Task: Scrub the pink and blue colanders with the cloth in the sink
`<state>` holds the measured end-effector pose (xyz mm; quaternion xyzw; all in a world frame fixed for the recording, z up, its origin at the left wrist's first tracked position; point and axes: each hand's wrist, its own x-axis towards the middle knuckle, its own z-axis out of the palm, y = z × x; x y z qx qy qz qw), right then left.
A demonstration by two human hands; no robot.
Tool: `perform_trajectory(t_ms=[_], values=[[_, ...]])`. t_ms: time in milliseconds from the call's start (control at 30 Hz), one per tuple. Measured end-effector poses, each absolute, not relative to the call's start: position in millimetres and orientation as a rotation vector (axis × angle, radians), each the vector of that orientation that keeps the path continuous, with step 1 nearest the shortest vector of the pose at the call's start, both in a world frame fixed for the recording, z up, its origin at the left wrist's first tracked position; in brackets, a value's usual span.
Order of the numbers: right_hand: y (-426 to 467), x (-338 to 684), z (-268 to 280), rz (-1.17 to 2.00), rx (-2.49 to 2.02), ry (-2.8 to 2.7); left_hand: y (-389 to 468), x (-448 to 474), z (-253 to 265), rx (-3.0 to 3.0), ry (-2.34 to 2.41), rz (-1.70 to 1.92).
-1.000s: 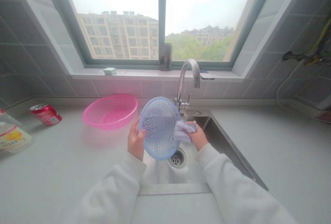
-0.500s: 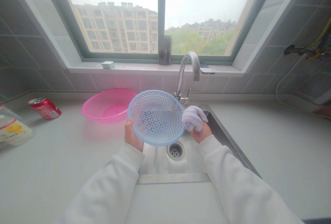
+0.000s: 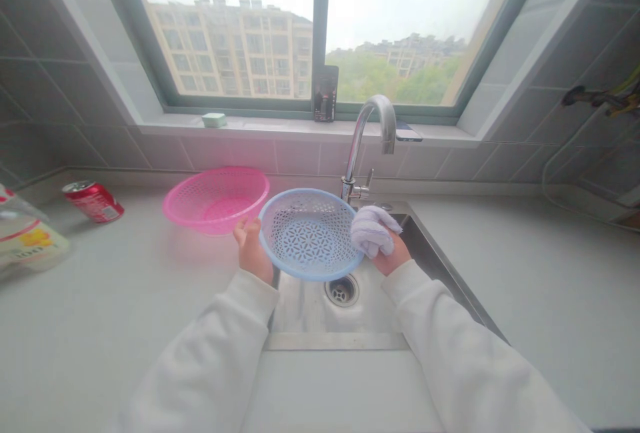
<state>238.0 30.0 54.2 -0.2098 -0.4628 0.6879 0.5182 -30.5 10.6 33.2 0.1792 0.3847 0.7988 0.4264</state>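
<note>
A light blue plastic colander (image 3: 309, 239) with a cut-out flower pattern is held over the sink, its inside facing me. Beside its left rim is my left hand (image 3: 254, 251), fingers loosened and pointing up, close against the outer wall. No finger of it shows over the rim. My right hand (image 3: 393, 254) is closed on a bunched white towel (image 3: 374, 231), which presses against the colander's right rim. The fingers behind the towel and colander are hidden.
The steel sink (image 3: 340, 341) has a round drain (image 3: 343, 291) and a curved faucet (image 3: 361, 127). Left of it are a pink colander (image 3: 217, 211), a tilted red can (image 3: 94, 203) and a clear labelled package (image 3: 31, 241). A green block (image 3: 214, 120) sits on the sill.
The blue colander has tipped flatter and lies slightly farther right in view. My left hand's fingers have come off its rim. My right hand still holds the towel at the right edge.
</note>
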Motion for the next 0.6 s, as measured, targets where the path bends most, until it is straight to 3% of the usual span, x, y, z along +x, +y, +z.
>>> perform_trajectory(t_ms=[233,600], values=[[26,226,53,1.499,-0.517,-1.019,17,-61,48,0.185,1.154,1.993],[20,231,70,1.658,-0.422,-0.79,20,-90,63,0.052,1.017,2.063]])
